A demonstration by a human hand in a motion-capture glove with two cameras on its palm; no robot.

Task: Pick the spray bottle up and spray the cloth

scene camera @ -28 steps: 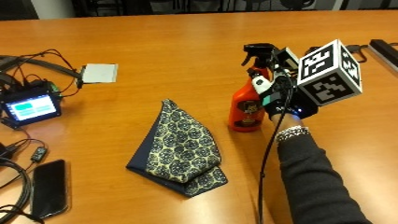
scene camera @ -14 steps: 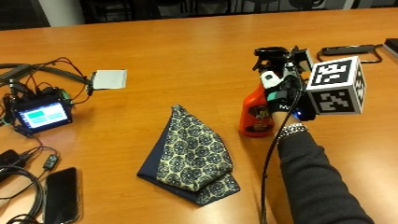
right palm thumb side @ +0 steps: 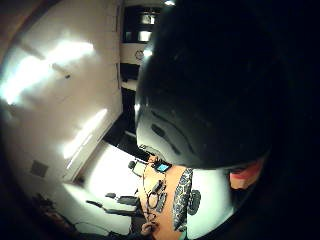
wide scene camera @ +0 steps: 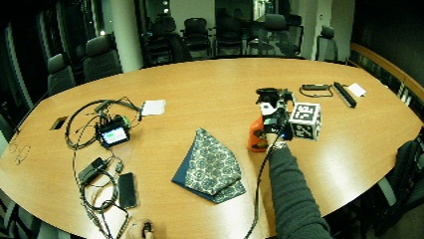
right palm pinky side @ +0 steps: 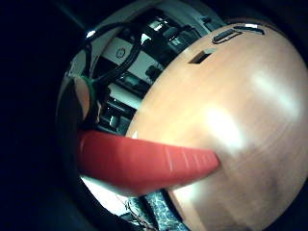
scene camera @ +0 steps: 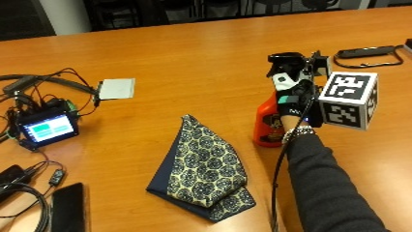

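Note:
A red spray bottle (scene camera: 268, 124) with a black trigger head (scene camera: 287, 63) stands upright just right of the cloth (scene camera: 205, 169). The cloth is a folded dark-blue and cream patterned piece lying flat on the wooden table (scene camera: 193, 67). My gloved right hand (scene camera: 294, 102) grips the bottle round its neck, below the trigger. I cannot tell whether the base touches the table. In the little finger side palm view the red bottle body (right palm pinky side: 144, 163) lies close across the palm. The black head (right palm thumb side: 210, 85) fills the thumb side palm view, with the cloth (right palm thumb side: 182, 197) beyond it. In the wide outside view, the bottle (wide scene camera: 256, 135) and hand (wide scene camera: 275, 122) are right of the cloth (wide scene camera: 209, 164).
A small lit screen (scene camera: 48, 128) with tangled cables sits at the left edge, and a dark phone (scene camera: 67, 209) lies near the front left. A white square card (scene camera: 116, 88) lies behind them. A black strap-like object (scene camera: 367, 52) lies far right.
The outside camera has shifted, so the whole picture moved. The hand keeps its grip on the bottle's neck, and bottle and cloth stay where they were relative to each other.

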